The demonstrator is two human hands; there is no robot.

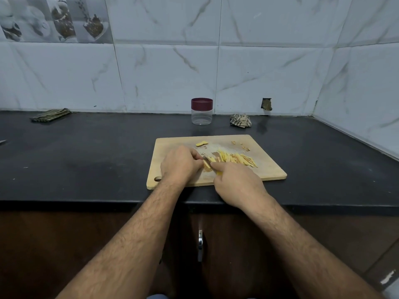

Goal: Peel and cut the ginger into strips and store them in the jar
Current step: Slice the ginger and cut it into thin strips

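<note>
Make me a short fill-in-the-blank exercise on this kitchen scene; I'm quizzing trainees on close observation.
1. The jar behind the cutting board has a lid coloured ____.
2. The ginger strips lie piled on the ____.
3. The jar's lid is still ____, and no ginger is inside.
4. The right hand holds a knife with a ____ handle, while the left hand steadies the ginger.

Missing words: maroon; cutting board; on; yellow
</note>
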